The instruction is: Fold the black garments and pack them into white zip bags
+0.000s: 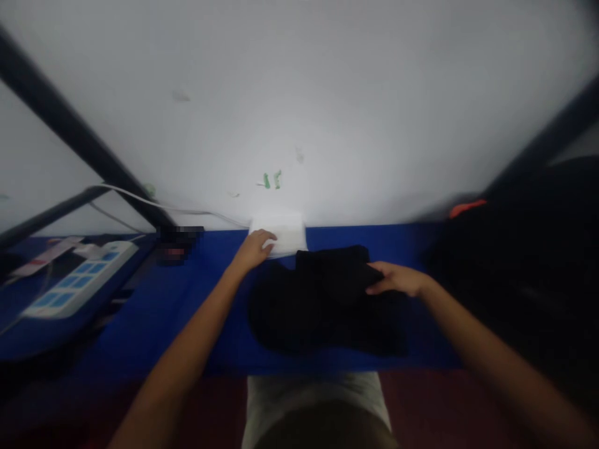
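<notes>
From my remote seat, I picked out a white power strip (82,280) with blue socket panels at the far left, lying at a slant, with a dark post (70,118) sloping down behind it. A pale cable (154,202) ran from that post along the foot of the wall (374,112) toward the centre. Next came a bare stretch of the blue surface (187,280), then the left hand (254,249), which lay on the near left part of a flat white item (290,234) by the wall, its forefinger and thumb apart. Green scraps (266,181) clung to the wall above. In front of the white item, I saw a bundle of black cloth (322,299) on the blue surface, its folds too dark for me to separate. The right hand (397,279) had thumb and fingers pinched on the cloth's right-hand edge. Beyond it, at far right, a large dark mass (524,268) stood, an orange patch (468,208) at its upper left.
</notes>
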{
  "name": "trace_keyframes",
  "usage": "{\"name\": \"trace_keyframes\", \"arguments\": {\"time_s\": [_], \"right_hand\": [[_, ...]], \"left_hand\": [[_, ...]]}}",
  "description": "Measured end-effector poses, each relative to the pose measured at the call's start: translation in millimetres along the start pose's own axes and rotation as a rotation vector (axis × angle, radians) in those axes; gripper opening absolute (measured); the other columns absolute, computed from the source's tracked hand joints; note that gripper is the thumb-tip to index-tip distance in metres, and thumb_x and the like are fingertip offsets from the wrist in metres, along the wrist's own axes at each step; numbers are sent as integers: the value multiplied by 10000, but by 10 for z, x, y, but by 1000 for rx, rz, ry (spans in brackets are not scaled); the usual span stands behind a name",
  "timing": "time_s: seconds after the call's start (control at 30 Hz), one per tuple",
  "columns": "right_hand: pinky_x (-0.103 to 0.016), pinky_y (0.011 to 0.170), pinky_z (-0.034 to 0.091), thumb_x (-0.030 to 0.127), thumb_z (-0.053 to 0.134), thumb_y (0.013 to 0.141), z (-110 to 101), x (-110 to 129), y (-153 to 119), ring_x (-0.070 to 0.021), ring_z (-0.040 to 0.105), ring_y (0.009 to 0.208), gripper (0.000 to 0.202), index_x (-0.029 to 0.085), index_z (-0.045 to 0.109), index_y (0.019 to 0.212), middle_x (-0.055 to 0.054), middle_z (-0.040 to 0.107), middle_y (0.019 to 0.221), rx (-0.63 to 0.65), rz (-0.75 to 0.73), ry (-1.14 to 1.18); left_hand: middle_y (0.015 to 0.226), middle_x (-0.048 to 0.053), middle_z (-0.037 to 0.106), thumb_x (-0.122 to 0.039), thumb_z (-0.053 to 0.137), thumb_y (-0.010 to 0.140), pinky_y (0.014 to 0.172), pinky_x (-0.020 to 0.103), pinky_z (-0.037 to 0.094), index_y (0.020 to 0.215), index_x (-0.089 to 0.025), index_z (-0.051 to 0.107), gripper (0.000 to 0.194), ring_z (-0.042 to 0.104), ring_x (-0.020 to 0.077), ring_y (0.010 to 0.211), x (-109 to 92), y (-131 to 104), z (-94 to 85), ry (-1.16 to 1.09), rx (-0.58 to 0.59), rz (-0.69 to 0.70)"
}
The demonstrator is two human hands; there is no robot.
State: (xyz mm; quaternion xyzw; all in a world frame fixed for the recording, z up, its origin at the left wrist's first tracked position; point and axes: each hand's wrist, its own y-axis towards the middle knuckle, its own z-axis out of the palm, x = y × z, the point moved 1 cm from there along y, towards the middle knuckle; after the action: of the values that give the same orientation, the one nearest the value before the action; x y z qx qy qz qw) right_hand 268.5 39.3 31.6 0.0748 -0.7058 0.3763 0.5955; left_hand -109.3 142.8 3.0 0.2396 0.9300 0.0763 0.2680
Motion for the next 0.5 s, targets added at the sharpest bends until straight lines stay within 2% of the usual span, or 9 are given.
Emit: {"name": "trace_keyframes", "arguments": {"time_s": [0.07,0.17,0.37,0.5], "right_hand": [[-290,778,563,221,820,625,41,-34,-28,-200,713,862,518,209,677,1123,-34,747,1020,-41,-12,112],[-302,809,567,199,818,628,90,-49,-46,-209,713,906,540,219,666,1146,-43,739,1065,-98,-41,213],[-308,847,562,187,816,646,114,-107,-25,-204,707,925,492,210,669,1115,-43,736,1066,-152,-62,270],[-330,849,565,198,808,652,115,-172,-17,-215,705,933,491,200,665,1122,-55,732,1072,-154,-68,264]], "left_hand": [[1106,98,666,-274,565,816,997,421,427,1005,-171,662,236,589,259,1070,257,-20,-92,33,64,-1],[1112,96,688,-292,586,796,967,383,450,994,-176,680,248,618,252,1045,424,-49,-137,42,139,-2],[1037,68,725,-315,523,853,844,304,479,996,-180,687,255,654,212,913,470,23,-108,76,218,-26],[1048,86,712,-283,466,895,819,295,463,1036,-168,662,267,639,208,897,443,62,-108,141,199,-39]]}}
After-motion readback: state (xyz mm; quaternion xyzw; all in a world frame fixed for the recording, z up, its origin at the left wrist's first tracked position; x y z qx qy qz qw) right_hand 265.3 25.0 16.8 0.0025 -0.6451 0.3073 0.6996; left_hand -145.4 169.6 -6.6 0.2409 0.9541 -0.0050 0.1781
